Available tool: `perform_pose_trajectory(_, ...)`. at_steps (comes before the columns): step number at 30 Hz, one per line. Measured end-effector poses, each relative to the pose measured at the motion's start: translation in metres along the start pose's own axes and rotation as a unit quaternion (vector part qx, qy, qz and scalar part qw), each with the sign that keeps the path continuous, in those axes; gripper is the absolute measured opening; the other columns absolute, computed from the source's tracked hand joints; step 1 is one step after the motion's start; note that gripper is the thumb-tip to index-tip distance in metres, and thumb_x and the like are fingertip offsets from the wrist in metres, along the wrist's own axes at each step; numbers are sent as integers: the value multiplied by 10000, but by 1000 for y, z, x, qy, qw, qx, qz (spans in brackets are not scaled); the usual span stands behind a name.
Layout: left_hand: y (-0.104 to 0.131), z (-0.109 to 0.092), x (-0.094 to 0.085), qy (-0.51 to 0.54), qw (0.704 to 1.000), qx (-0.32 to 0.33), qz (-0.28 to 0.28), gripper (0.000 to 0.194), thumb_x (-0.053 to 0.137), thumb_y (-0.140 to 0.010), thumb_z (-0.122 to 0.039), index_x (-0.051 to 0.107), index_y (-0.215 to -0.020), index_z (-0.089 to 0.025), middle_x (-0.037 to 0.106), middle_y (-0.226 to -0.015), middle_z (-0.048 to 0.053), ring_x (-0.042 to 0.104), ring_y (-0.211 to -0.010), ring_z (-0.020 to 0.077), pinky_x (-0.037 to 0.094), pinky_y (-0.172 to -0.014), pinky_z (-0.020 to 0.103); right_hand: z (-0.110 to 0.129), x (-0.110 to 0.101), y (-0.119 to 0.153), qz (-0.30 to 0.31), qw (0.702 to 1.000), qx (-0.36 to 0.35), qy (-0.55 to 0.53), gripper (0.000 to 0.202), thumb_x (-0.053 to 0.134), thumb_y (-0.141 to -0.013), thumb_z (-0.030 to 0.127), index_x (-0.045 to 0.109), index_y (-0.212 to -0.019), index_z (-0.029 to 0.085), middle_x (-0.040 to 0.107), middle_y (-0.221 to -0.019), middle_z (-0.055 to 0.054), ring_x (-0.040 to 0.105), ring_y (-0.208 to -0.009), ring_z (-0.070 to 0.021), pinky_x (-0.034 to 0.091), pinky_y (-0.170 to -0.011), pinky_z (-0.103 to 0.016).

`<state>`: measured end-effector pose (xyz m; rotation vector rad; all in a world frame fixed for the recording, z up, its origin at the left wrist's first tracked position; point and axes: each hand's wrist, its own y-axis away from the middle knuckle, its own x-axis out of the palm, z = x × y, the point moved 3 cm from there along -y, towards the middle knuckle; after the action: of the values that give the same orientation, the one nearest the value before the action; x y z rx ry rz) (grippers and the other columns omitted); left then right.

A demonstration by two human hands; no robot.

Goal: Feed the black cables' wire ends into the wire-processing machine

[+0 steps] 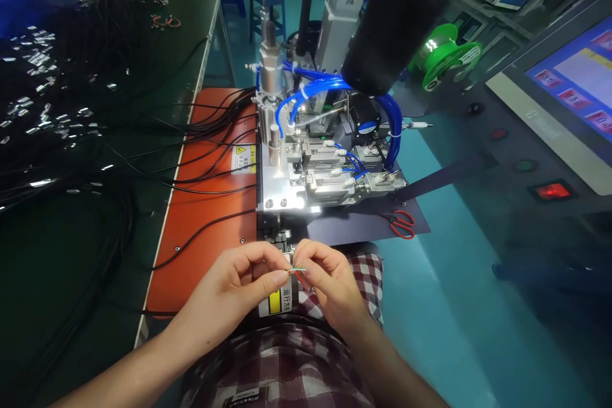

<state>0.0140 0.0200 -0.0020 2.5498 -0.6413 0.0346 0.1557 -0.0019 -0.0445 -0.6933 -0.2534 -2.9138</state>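
Thin coloured wires (298, 269), green and red among them, show between my two hands at the front of the machine. My left hand (253, 277) pinches them between thumb and forefinger. From the other side my right hand (329, 274) closes its fingertips on the wire ends. Both hands almost touch. Just beyond them is the metal wire-processing machine (329, 185), with blue air hoses (320, 86). Several black cables (215, 220) run into its left side across an orange plate (215, 229).
Red-handled scissors (401, 224) lie on the dark plate to the right. A bundle of black cables (109, 25) covers the left table. A green spool (444, 57) and a control panel with a screen (574, 86) stand on the right.
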Motion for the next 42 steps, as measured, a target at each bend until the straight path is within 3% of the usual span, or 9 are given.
perform_pose_trajectory(3, 1, -2, 2, -23, 1000, 11, 1, 137, 665, -783, -303, 645, -783, -168, 579, -703, -16, 491, -665, 103, 366, -594, 191, 5, -2, -1, 21, 1000, 2, 22, 213, 618, -854, 325, 577, -703, 180, 440, -668, 23, 364, -585, -121, 301, -562, -257)
perform_pose_trajectory(6, 0, -2, 2, -39, 999, 12, -12, 140, 667, -780, -310, 667, -801, -172, 594, -723, -11, 495, -669, 104, 369, -598, 191, 10, -6, -5, 46, 998, -5, 53, 202, 621, -847, 321, 579, -710, 180, 454, -695, 18, 377, -593, -123, 307, -562, -256)
perform_pose_trajectory(13, -2, 4, 1, -59, 998, -7, -11, 141, 645, -784, -307, 660, -789, -167, 412, -554, -69, 302, -489, 52, 219, -441, 167, 19, -13, -13, 105, 981, -53, 156, 182, 605, -863, 306, 584, -725, 187, 502, -742, -17, 452, -694, -168, 361, -648, -294)
perform_pose_trajectory(19, -3, 8, 1, -13, 998, -47, 26, 191, 656, -777, -331, 634, -804, -143, 360, -487, -87, 279, -447, 41, 168, -414, 157, 20, -13, -16, 143, 974, -70, 162, 178, 584, -875, 294, 568, -732, 189, 501, -750, -27, 454, -705, -177, 365, -662, -313)
perform_pose_trajectory(29, -4, 9, 0, 108, 993, -33, 23, 211, 678, -788, -339, 582, -817, -154, 382, -497, -95, 254, -427, 25, 146, -393, 144, 12, -7, -7, 79, 989, -56, 115, 143, 580, -874, 266, 573, -758, 182, 493, -766, -9, 447, -702, -156, 352, -653, -285)
perform_pose_trajectory(37, -4, 10, 0, 45, 999, -28, -8, 228, 655, -798, -368, 623, -858, -151, 438, -554, -68, 270, -455, 33, 156, -412, 163, 15, -2, 1, -19, 978, -112, 173, 135, 543, -867, 178, 540, -732, 186, 467, -730, 8, 424, -677, -151, 343, -625, -283)
perform_pose_trajectory(42, -2, 7, 2, -15, 998, -20, -51, 223, 638, -798, -368, 618, -787, -146, 366, -524, -80, 254, -466, 46, 166, -426, 174, 14, 4, 9, -58, 961, -142, 229, 130, 525, -867, 130, 529, -752, 190, 470, -743, 14, 440, -687, -143, 355, -633, -275)
